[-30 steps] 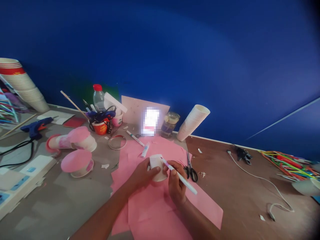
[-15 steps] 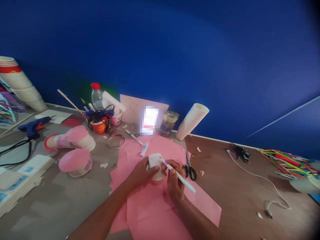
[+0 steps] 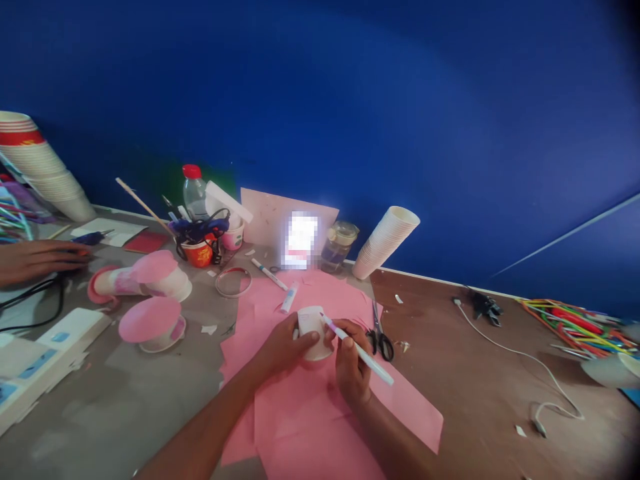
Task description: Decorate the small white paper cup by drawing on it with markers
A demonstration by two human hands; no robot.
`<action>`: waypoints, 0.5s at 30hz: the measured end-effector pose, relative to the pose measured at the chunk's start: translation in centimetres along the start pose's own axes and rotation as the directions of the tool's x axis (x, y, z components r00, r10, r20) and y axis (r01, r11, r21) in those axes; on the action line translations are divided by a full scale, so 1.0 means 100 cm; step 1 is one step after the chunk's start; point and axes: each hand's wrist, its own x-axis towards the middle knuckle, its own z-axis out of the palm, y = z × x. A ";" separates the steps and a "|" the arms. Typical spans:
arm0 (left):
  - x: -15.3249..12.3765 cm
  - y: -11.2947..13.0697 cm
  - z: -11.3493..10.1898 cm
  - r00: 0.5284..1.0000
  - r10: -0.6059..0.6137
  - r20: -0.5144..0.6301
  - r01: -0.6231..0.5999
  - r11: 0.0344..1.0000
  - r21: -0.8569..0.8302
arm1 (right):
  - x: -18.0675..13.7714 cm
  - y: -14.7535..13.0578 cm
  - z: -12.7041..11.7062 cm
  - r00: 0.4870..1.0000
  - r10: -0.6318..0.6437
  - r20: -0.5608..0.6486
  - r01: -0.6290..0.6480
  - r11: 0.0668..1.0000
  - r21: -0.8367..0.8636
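A small white paper cup (image 3: 316, 348) is gripped by my left hand (image 3: 284, 343), its thumb across the cup's side. My right hand (image 3: 353, 363) is closed around a white marker (image 3: 367, 360), whose purple tip end meets the cup near its upper right edge. Faint marks show on the cup near the top. Both hands are over sheets of pink paper (image 3: 295, 413). Beyond the cup lie the marker's likely cap (image 3: 289, 298) and another white marker (image 3: 269, 273). Black-handled scissors (image 3: 383, 341) rest just right of my right hand.
Another person's hand (image 3: 45, 260) reaches in from the left onto a blue glue gun (image 3: 95, 237). Pink-topped cup pieces (image 3: 150, 320) stand on the left, near a power strip (image 3: 55, 353). A stack of paper cups (image 3: 385, 243) leans at the back; a white cable (image 3: 515, 353) lies right.
Another person's hand has come in from the left and covers the glue gun's handle. My hands, the cup and the marker are nearly unmoved.
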 end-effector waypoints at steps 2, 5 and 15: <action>0.001 -0.001 0.000 1.000 0.005 -0.005 -0.005 1.000 0.007 | 0.000 0.002 0.000 1.000 0.005 0.000 -0.005 1.000 0.031; 0.001 -0.001 -0.001 1.000 0.020 0.002 -0.020 1.000 -0.004 | 0.000 0.005 -0.001 0.999 0.030 -0.014 -0.029 0.997 0.073; -0.001 0.001 0.002 0.999 -0.033 -0.028 0.033 0.999 -0.004 | -0.003 0.007 -0.001 0.997 0.081 -0.014 -0.079 0.991 0.112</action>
